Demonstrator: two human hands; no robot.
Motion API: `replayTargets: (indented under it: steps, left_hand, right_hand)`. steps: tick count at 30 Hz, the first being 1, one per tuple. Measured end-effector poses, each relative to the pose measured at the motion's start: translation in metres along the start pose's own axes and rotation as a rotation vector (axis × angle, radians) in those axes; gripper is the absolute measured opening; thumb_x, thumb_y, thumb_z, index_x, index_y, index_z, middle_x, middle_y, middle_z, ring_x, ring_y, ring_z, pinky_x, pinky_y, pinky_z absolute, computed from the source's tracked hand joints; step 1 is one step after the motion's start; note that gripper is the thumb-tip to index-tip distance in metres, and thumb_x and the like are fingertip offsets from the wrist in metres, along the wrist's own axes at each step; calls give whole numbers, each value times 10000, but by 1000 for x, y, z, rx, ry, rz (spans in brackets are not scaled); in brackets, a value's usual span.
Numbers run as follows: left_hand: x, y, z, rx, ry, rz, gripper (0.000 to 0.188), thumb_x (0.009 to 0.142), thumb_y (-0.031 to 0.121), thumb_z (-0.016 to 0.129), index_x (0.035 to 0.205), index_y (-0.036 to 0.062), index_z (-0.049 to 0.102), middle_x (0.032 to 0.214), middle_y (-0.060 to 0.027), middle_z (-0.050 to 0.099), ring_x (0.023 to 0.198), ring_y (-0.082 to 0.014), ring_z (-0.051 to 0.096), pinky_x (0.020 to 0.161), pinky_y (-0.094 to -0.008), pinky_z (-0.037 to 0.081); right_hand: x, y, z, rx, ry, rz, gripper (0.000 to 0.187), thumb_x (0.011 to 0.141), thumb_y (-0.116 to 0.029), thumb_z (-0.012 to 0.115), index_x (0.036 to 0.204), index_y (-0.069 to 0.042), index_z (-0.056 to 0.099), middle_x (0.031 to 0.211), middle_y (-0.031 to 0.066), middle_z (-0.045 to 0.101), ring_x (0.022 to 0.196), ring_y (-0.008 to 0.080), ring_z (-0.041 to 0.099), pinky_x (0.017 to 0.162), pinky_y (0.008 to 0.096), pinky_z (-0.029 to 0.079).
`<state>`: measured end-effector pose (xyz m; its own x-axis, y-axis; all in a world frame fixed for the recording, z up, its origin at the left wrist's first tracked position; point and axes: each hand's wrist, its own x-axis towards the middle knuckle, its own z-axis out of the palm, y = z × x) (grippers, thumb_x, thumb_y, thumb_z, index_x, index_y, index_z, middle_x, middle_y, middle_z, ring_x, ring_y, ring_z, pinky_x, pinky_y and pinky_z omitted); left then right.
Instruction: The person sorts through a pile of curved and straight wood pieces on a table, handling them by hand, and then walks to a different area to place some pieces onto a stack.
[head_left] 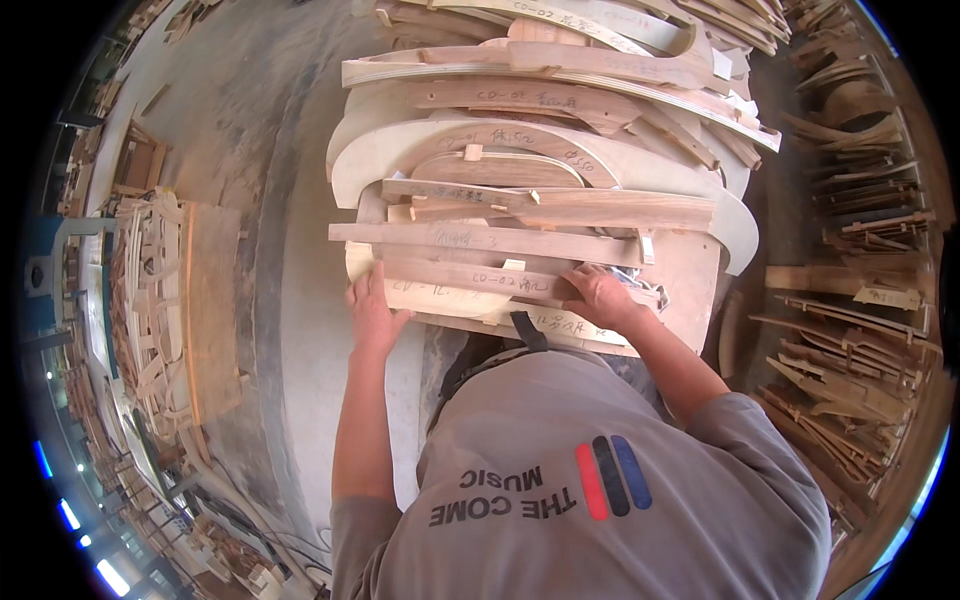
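Evidently, the work in hand centres on a brown wooden plank [430,271] at the near end of a big stack, right in front of the person's body. It lies crosswise over a pale, rounded panel [425,298], whose near edge shows below it. The left hand [372,315] is at the left end of these two pieces, fingers pointing away from the body and thumb held apart. The right hand [605,298] lies over the plank's right part, fingers bent across its top. Whether either hand pinches the wood from below cannot be told.

The step looks like steadying or lining up the plank from both ends. Lifting or sliding it would seem to call for an even hold at each end, and care not to drag the panel along.

Just beyond lies a narrow board [400,237], roughly parallel to the plank; farther off come arched panels [345,150] and more curved boards, overlapping in layers. To the right, well apart from the hands, a rack holds many shaped wooden pieces [855,105]. To the left, across the concrete floor [310,400], stands another pile of wooden parts [150,300].
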<state>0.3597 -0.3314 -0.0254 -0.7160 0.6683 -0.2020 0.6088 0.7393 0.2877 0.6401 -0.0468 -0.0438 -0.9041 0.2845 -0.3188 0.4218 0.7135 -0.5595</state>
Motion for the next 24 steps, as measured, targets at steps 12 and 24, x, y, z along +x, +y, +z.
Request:
replayTargets:
  steps: [12, 24]
  left_hand:
    - [-1, 20, -3, 129, -60, -7, 966, 687, 203, 842, 1502, 103, 333, 1392, -202, 403, 1291, -402, 371, 1103, -489, 321]
    - [-3, 12, 1, 106, -63, -32, 996, 664, 198, 848, 1507, 114, 324, 1436, -166, 395, 1330, -388, 346, 1124, -449, 310]
  right_hand:
    - [4, -6, -17, 67, 227, -6, 643, 788, -284, 758, 1324, -19, 523, 1231, 224, 568, 1160, 395, 539, 999, 435, 450]
    - [120, -49, -32, -155, 406, -36, 446, 837, -227, 693, 1254, -96, 604, 1295, 81, 566, 1199, 304, 486, 1017, 440, 393]
